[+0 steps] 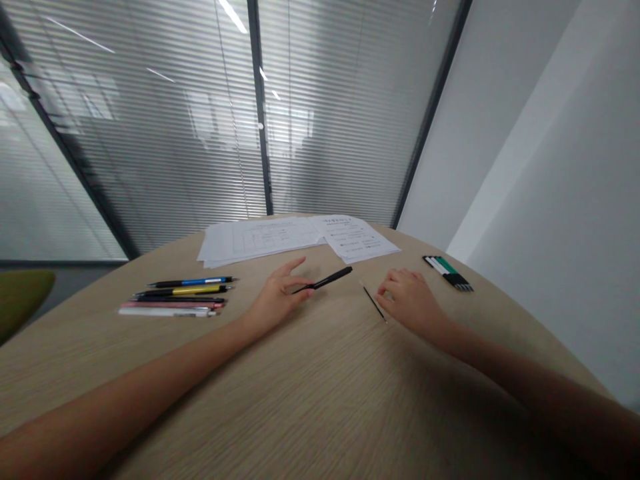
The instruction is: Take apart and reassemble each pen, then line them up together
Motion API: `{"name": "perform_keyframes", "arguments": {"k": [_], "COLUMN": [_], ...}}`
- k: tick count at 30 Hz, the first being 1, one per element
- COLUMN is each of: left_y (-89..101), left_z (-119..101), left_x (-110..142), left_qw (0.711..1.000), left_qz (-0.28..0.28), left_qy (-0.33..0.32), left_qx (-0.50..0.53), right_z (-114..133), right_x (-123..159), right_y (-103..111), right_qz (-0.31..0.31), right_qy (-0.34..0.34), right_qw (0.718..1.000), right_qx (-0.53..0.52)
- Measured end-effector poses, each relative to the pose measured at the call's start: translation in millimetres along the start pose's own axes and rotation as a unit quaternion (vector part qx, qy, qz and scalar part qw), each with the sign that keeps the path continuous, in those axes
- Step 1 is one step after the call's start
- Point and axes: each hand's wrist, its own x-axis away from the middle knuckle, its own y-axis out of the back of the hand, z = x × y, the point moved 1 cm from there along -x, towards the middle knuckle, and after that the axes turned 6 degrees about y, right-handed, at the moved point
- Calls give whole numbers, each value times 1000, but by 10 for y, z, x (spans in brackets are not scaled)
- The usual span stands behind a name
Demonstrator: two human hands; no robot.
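Note:
My left hand (280, 293) pinches a slim black pen (333, 277) between thumb and fingers, with its index finger stretched out. The pen points up to the right, above the table. My right hand (407, 297) is curled, thumb and index fingertips drawn together. Right beside those fingertips is a thin dark pen refill (374, 302), slanting across the wood with a pale upper end. Whether the fingertips touch the refill, or hold anything else, is not clear.
On the round wooden table (300, 400), several pens (180, 291) lie side by side at left. Printed sheets (265, 235) are spread at the back. A row of black, white and green pen-like sticks (447, 272) lies at right. A green chair (23, 300) stands beyond the left edge.

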Motion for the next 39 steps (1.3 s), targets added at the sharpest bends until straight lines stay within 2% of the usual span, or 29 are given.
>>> {"name": "perform_keyframes", "arguments": {"k": [4,7,11,15,21,28,33,39], "left_y": [4,2,-5,-17,-19,-22,-8,68], "left_z": [-39,-84,-127,-121,-89,-59,-55,37], "left_x": [14,40,79,96,85,70,68,14], "left_qw": [999,994,985,980,976,975,969,951], "left_qz": [5,21,43,41,7,-17,-39,-52], "left_qy": [5,-28,-73,-94,-80,-46,-53,-99], "left_qx": [-51,-106,-148,-171,-201,-215,-238,-288], "right_z": [56,110,154,172,169,118,141,158], "right_x": [22,40,47,40,36,44,36,28], "right_y": [25,27,3,-14,62,121,84,23], "right_qz": [48,76,85,91,100,160,148,120], "right_qy": [21,36,57,78,88,85,80,94], "right_qw": [998,996,995,993,991,982,982,985], "right_qx": [21,21,8,4,24,63,81,84]}}
